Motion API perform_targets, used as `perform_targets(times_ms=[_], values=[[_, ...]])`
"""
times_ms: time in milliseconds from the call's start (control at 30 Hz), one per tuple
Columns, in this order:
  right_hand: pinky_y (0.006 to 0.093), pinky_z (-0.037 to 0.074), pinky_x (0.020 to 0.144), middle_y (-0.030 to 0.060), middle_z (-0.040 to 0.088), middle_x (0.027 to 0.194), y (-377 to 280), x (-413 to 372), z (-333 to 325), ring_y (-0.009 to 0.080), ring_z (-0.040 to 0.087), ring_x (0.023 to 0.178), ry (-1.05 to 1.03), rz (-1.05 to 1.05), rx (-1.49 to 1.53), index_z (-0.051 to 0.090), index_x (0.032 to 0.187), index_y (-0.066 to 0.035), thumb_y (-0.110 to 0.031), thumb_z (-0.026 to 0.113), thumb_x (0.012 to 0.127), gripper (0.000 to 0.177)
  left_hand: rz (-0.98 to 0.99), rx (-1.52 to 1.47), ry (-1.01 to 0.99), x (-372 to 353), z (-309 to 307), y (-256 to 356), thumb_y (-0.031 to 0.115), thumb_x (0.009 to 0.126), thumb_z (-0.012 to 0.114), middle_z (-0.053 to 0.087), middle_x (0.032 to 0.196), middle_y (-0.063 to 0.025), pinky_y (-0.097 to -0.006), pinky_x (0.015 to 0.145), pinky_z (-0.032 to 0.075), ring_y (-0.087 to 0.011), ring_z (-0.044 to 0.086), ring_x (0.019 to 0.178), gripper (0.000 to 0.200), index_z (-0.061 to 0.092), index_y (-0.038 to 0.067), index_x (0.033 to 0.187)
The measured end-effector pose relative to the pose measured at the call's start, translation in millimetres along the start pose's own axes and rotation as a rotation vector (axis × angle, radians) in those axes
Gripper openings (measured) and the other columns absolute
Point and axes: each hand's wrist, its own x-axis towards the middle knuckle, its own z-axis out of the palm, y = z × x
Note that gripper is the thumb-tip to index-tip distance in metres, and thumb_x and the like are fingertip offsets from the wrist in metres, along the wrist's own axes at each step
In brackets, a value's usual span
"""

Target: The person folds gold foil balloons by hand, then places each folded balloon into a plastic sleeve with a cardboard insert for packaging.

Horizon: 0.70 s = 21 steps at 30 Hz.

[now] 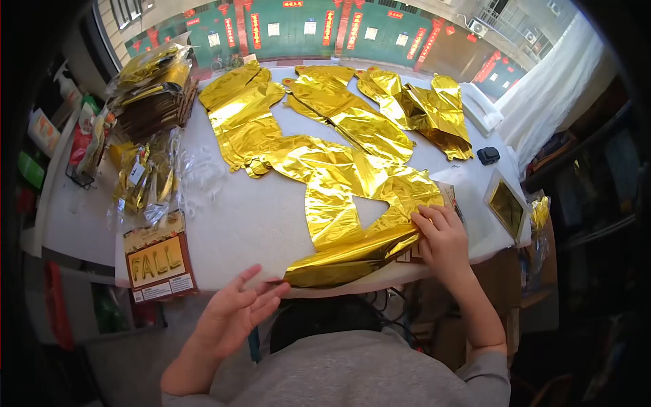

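Over at the white table (230, 244), the person's two hands are well apart at the near edge, both at one gold foil balloon (332, 190) lying flat and creased on the cloth, its open triangular gap showing toward the right. The left hand (237, 312) is palm up with its fingers spread, the tips right by the balloon's near left corner; I can't tell from here whether they touch it. The right hand (444, 241) lies over the balloon's right end with fingers bent on the foil, and whether it is pinching I can't tell either. Just under that end, by the right hand, a printed card (449, 197) pokes out. Farther back lie more gold foil pieces (339, 112), crinkled and partly against one another, reaching toward the far side. At the near left sits a package marked FALL (163, 264), with a clear bag of gold foil (146, 173) beyond it and a tall stack of packets (152, 88) at the far left. Over on the right there's a small black object (487, 155), a white tray-like piece (481, 108) beyond it, and a gold diamond-shaped packet (506, 206) nearer, close to the right edge of the table
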Motion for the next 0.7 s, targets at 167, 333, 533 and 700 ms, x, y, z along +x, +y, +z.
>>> perform_targets(times_ms=[167, 333, 533, 700], values=[[0.0537, 0.041, 0.115, 0.0118, 0.066, 0.132, -12, -4, -17, 0.0349, 0.06, 0.124, -0.213, -0.035, 0.068, 0.069, 0.13, -0.012, -0.006, 0.067, 0.087, 0.044, 0.741, 0.495, 0.136, -15, 38, 11, 0.008, 0.095, 0.068, 0.053, 0.144, -0.0196, -0.0331, 0.093, 0.058, -0.0258, 0.06, 0.125, 0.054, 0.051, 0.004, 0.146], [0.0595, 0.028, 0.123, 0.0108, 0.052, 0.154, -28, -4, -33, 0.0323, 0.05, 0.141, -0.616, -0.144, 0.288, 0.056, 0.15, -0.026, -0.016, 0.063, 0.098, 0.054, 1.32, 1.482, -0.873, -15, 122, 26, 0.019, 0.095, 0.067, 0.069, 0.124, -0.0073, -0.0308, 0.082, 0.058, -0.0168, 0.064, 0.096, 0.029, 0.073, 0.016, 0.124], [0.0623, 0.02, 0.125, 0.0076, 0.04, 0.165, -27, -4, -31, 0.033, 0.038, 0.152, -0.768, -0.269, 0.368, 0.051, 0.155, -0.026, -0.041, 0.076, 0.091, 0.07, 1.815, 1.262, -0.746, 5, 179, -5, 0.022, 0.093, 0.067, 0.07, 0.121, -0.0013, -0.0289, 0.079, 0.057, -0.0159, 0.06, 0.096, 0.033, 0.072, 0.027, 0.126], [0.0545, 0.025, 0.125, 0.0144, 0.036, 0.166, -17, 7, 7, 0.0374, 0.033, 0.154, -0.583, -0.21, 0.569, 0.045, 0.158, -0.014, -0.035, 0.078, 0.091, 0.077, 1.755, 1.15, -0.688, 7, 179, -14, 0.026, 0.094, 0.063, 0.063, 0.137, -0.0049, -0.0371, 0.087, 0.058, -0.0219, 0.061, 0.104, 0.044, 0.064, 0.029, 0.139]])
